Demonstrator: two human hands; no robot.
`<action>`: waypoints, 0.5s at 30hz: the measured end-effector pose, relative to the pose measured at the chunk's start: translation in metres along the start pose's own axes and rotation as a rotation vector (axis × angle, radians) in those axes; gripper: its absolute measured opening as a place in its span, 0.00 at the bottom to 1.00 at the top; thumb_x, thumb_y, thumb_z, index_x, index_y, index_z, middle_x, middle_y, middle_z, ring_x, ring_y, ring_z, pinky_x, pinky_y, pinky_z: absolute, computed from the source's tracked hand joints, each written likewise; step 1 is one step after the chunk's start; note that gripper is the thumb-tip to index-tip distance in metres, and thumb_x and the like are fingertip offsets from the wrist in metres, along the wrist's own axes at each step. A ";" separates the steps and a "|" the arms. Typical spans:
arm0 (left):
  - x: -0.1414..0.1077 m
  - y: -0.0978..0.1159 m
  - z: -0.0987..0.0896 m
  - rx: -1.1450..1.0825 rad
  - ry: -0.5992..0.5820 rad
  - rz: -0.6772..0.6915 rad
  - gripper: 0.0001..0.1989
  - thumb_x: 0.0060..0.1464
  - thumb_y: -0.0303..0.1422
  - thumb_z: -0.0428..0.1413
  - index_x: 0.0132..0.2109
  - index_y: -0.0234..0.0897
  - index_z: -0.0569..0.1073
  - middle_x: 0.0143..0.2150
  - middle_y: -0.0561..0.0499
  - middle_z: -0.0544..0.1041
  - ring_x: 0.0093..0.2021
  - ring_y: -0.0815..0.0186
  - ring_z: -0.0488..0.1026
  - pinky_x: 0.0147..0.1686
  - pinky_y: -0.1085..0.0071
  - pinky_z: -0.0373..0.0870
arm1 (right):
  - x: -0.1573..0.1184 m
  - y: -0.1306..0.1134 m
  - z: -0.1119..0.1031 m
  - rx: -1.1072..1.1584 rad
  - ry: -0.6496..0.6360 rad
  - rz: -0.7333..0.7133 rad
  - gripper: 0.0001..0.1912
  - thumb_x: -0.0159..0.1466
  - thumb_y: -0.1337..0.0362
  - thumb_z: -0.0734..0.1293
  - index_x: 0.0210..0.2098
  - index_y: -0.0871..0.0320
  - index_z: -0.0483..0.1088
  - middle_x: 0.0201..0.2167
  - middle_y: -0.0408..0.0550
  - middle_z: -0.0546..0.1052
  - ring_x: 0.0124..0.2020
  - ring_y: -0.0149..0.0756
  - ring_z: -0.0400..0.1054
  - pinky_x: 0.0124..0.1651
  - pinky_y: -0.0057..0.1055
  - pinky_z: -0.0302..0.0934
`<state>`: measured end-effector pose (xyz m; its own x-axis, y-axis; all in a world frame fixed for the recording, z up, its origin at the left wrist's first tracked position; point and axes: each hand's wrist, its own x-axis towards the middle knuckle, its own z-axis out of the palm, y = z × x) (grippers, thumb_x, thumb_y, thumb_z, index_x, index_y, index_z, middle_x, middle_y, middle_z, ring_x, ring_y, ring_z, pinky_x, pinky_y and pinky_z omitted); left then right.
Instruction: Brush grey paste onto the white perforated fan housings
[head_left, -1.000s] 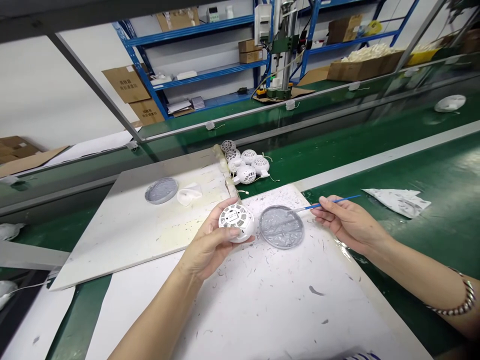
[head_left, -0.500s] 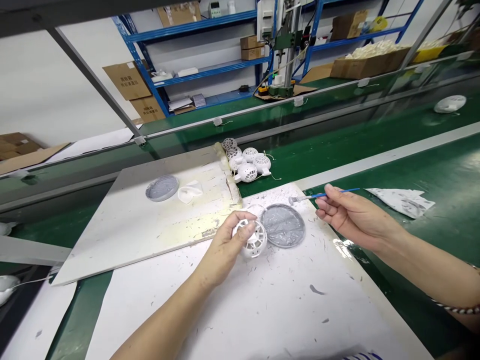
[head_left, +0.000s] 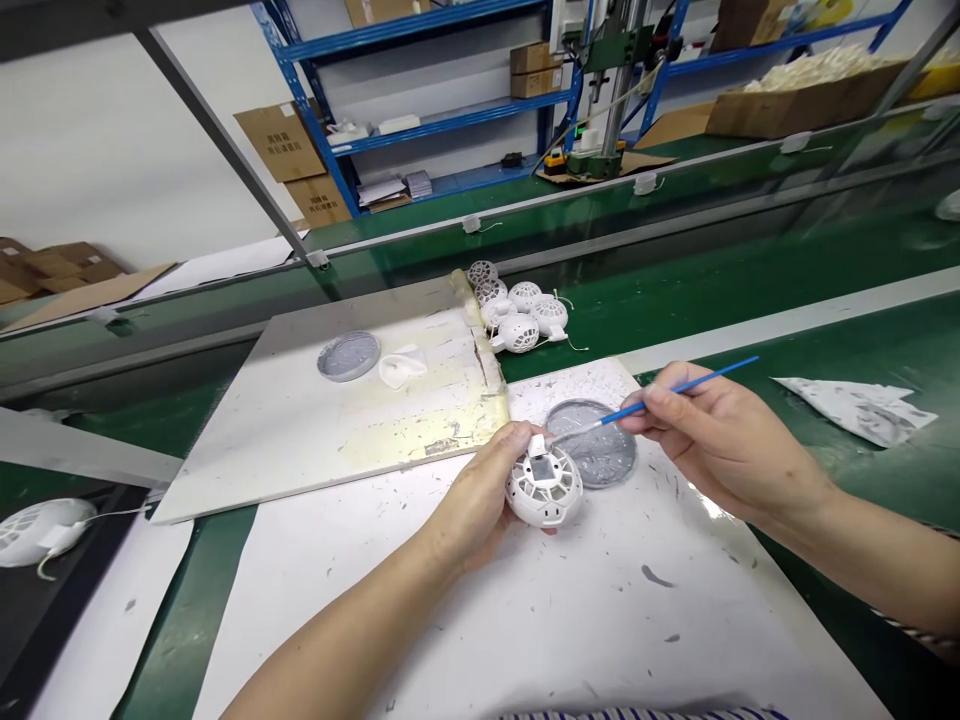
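Observation:
Between the fingers and thumb of my left hand (head_left: 484, 495) is a round white slotted housing (head_left: 546, 492), its short neck pointing up and away from me. My right hand (head_left: 709, 435) pinches a thin blue brush (head_left: 682, 388). The brush's tip is at the housing's neck; whether they touch I cannot tell. Partly behind the brush and the housing lies a round dish of grey paste (head_left: 607, 460) on the white sheet (head_left: 525, 620). Several similar white housings (head_left: 517, 332) sit in a group beyond the board's right edge.
A pale board (head_left: 300, 430) at the left carries a second grey dish (head_left: 349, 356) and a crumpled white piece (head_left: 403, 367). A stained paper scrap (head_left: 859, 408) lies right on the green table. Another white housing (head_left: 45, 532) is at far left. A metal rail (head_left: 480, 222) crosses behind.
My right hand has brought the brush from beyond the dish to the housing's neck. The housing in my left hand has turned, showing its neck and a square opening. The view has shifted somewhat.

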<state>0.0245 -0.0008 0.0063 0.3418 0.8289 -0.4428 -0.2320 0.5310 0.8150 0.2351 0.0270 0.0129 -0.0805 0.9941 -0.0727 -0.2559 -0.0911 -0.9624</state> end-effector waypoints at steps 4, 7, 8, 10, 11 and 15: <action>-0.003 0.004 -0.001 -0.028 -0.057 0.037 0.15 0.58 0.43 0.54 0.46 0.37 0.69 0.37 0.49 0.72 0.31 0.67 0.71 0.27 0.70 0.72 | -0.012 0.004 -0.004 -0.297 -0.038 -0.268 0.08 0.57 0.60 0.75 0.29 0.53 0.73 0.30 0.43 0.80 0.32 0.32 0.77 0.35 0.24 0.72; -0.006 0.006 -0.002 -0.031 -0.110 0.033 0.15 0.55 0.37 0.57 0.48 0.38 0.66 0.38 0.49 0.73 0.33 0.67 0.72 0.31 0.69 0.73 | -0.021 0.002 -0.004 -0.410 -0.052 -0.474 0.05 0.58 0.65 0.73 0.30 0.52 0.73 0.30 0.43 0.80 0.33 0.34 0.76 0.36 0.27 0.72; -0.007 0.006 -0.002 -0.024 -0.121 0.029 0.16 0.54 0.35 0.58 0.49 0.38 0.66 0.39 0.49 0.73 0.34 0.67 0.72 0.33 0.69 0.72 | -0.023 0.001 -0.004 -0.419 -0.057 -0.515 0.05 0.58 0.66 0.73 0.30 0.52 0.73 0.30 0.43 0.80 0.34 0.34 0.76 0.36 0.27 0.73; -0.007 0.006 -0.003 -0.014 -0.133 0.025 0.17 0.53 0.32 0.59 0.50 0.39 0.65 0.39 0.49 0.73 0.34 0.67 0.72 0.34 0.69 0.72 | -0.024 0.000 -0.004 -0.425 -0.066 -0.547 0.05 0.59 0.67 0.72 0.31 0.51 0.73 0.29 0.42 0.80 0.34 0.34 0.76 0.38 0.28 0.73; -0.007 0.006 -0.003 -0.013 -0.133 0.028 0.18 0.53 0.31 0.59 0.50 0.39 0.65 0.40 0.49 0.73 0.34 0.67 0.72 0.34 0.69 0.72 | -0.024 0.000 -0.005 -0.427 -0.070 -0.549 0.05 0.59 0.67 0.72 0.31 0.51 0.73 0.29 0.42 0.80 0.35 0.34 0.76 0.38 0.28 0.72; -0.007 0.004 -0.001 -0.010 -0.091 0.043 0.18 0.50 0.30 0.60 0.48 0.38 0.66 0.39 0.49 0.73 0.33 0.68 0.71 0.32 0.70 0.71 | -0.027 -0.004 -0.011 -0.465 -0.053 -0.552 0.05 0.59 0.65 0.72 0.31 0.50 0.73 0.30 0.41 0.79 0.35 0.36 0.76 0.37 0.31 0.73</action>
<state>0.0203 -0.0039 0.0121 0.4123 0.8317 -0.3718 -0.2570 0.4978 0.8283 0.2489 0.0013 0.0160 -0.1074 0.8827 0.4576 0.1622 0.4696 -0.8678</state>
